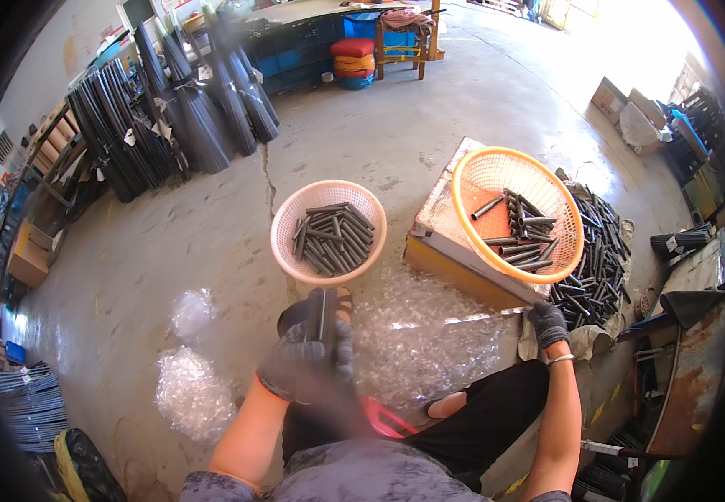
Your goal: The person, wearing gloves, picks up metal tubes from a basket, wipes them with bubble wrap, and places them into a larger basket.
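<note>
As your left hand (308, 361) grips dark tubing (321, 314) pointing far, the pink basket (377, 201) lies beyond; right hand (548, 325): can't tell its grip.

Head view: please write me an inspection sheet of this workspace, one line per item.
Surface: concrete floor, with a crack beyond the pink basket.
Handled things: dark tubes in the pink basket, in the orange basket on a box, and in a pile to its right.
Clutter: clear plastic spread on the floor, more bunched at left.
Hands: both gloved; left hand holds dark tubing, piece count unclear; right hand near the box's corner, grip unclear.
Cables: nothing seen.
Surroundings: long dark bundles standing at left; red cushion near a wooden stool.
</note>
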### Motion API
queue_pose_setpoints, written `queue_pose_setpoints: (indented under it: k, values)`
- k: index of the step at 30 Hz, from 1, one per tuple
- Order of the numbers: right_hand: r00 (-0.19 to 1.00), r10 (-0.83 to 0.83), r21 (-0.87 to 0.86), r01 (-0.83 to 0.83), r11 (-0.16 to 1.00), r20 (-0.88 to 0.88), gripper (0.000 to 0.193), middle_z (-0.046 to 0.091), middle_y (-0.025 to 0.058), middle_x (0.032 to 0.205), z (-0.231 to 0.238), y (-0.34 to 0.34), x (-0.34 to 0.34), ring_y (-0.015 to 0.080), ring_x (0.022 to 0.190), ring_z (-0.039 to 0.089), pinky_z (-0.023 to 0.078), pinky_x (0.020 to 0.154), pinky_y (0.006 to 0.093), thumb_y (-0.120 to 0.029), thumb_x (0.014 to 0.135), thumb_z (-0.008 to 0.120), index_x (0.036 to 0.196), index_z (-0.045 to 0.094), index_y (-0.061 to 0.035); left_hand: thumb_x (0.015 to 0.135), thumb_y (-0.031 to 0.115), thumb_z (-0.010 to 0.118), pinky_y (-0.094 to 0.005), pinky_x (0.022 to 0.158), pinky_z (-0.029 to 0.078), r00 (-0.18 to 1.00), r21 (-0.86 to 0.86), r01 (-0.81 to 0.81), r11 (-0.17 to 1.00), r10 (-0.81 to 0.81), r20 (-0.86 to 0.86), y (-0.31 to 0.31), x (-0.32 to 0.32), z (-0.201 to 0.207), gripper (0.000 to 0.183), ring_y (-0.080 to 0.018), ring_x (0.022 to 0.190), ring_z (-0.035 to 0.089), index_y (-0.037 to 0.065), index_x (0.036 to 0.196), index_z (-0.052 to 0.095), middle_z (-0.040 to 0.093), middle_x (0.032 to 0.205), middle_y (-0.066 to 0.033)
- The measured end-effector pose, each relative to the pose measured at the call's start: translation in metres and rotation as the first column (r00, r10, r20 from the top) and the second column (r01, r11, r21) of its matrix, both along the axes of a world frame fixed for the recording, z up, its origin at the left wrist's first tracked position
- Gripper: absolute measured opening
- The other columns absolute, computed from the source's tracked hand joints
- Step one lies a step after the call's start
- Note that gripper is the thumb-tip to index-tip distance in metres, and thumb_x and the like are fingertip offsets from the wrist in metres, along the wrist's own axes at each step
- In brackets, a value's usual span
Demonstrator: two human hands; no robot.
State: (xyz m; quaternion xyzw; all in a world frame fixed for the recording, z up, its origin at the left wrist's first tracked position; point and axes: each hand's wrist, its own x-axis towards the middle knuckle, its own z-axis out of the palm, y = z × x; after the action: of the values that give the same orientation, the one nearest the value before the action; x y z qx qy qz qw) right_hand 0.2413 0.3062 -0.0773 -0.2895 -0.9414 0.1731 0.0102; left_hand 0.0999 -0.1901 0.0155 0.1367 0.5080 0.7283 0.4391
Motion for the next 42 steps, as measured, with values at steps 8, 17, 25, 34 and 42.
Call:
queue_pose_setpoints:
  k: [8,17,25,34,42]
  values:
    - [0.981,-0.062,-0.794,-0.111,0.598,-0.183,0.077,0.051,0.0108,0.123,0.103,-0.097,-0.026,0.0182,0.082,0.06,0.051,0.066,0.0304,-0.002,0.067,0.073,0.134,0.037,-0.0154,0.076,0.011,0.066,-0.0414,0.07,0.055,0.954,0.039,0.05,0.998,-0.06,0.295,0.052,0.008,-0.006,0.04,-0.027,0.081,0.064,-0.002,0.111,0.053,0.063,0.091,-0.0144]
    - [0.905,0.274,-0.836,-0.411,0.364,-0.326,0.032,0.065,0.009,0.103,0.088,-0.174,-0.041,0.012,0.094,0.055,0.045,0.084,0.0289,-0.021,0.085,0.064,0.106,0.059,0.0024,0.073,0.01,0.068,-0.0437,0.065,0.055,0.935,0.221,0.015,0.975,-0.092,0.342,0.048,0.011,0.023,0.045,-0.0301,0.071,0.063,-0.005,0.112,0.052,0.061,0.085,-0.0168]
    - [0.946,-0.169,0.001,0.176,0.984,0.276,0.037,0.062,0.0176,0.1,0.038,-0.001,0.009,0.0302,0.087,0.062,0.047,0.074,0.0404,-0.027,0.076,0.063,0.109,0.06,-0.0105,0.075,0.012,0.066,-0.0398,0.063,0.054,0.909,0.301,-0.202,0.932,0.063,0.413,0.016,0.01,0.032,0.04,-0.0278,0.07,0.063,-0.003,0.11,0.051,0.062,0.084,-0.014]
    - [0.825,0.297,-0.871,-0.488,-0.055,-0.481,0.063,0.052,0.0025,0.111,0.128,-0.212,-0.04,0.006,0.067,0.048,0.043,0.055,0.022,-0.005,0.083,0.06,0.137,0.028,-0.0105,0.074,0.012,0.068,-0.0416,0.068,0.054,0.985,0.065,0.069,0.996,-0.078,0.152,0.082,0.022,0.009,0.042,-0.0288,0.08,0.063,-0.003,0.11,0.051,0.061,0.089,-0.0142]
    - [0.802,0.57,-0.189,-0.596,0.78,-0.178,0.02,0.066,0.01,0.088,-0.017,-0.039,-0.028,0.0216,0.074,0.061,0.048,0.068,0.0319,-0.016,0.082,0.06,0.098,0.063,-0.0048,0.071,0.016,0.069,-0.0383,0.068,0.052,0.961,0.211,0.036,0.977,-0.092,0.261,0.034,0.018,0.021,0.04,-0.0278,0.078,0.062,-0.002,0.104,0.055,0.062,0.086,-0.0124]
